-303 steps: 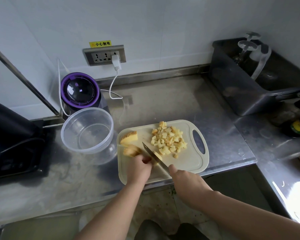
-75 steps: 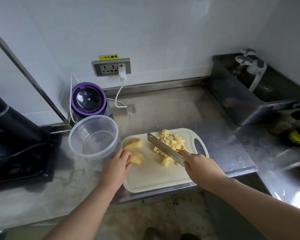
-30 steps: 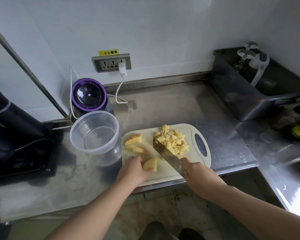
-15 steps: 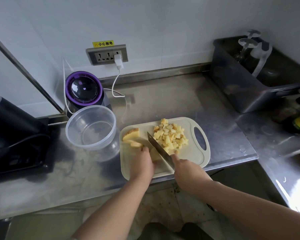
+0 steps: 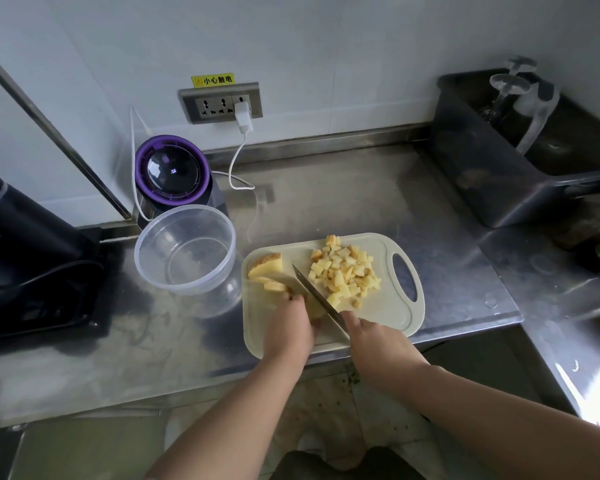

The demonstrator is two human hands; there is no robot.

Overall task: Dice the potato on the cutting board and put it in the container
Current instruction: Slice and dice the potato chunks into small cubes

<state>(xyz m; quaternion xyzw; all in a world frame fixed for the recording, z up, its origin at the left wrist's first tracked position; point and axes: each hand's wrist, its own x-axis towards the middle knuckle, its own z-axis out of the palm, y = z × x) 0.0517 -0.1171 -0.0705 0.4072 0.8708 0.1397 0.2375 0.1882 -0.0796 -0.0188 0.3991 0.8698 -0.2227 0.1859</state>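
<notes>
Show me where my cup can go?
Bare counter lies behind the cutting board, between the purple appliance and grey tub, and near-left, in front of the clear container. The board is crowded: potato cubes, knife, left hand, right hand.

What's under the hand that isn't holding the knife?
A pale yellow potato piece peeks out beside the left hand, on the cream plastic cutting board, touching the steel knife. The hand's curled fingers cover most of it, so its shape is hidden.
</notes>
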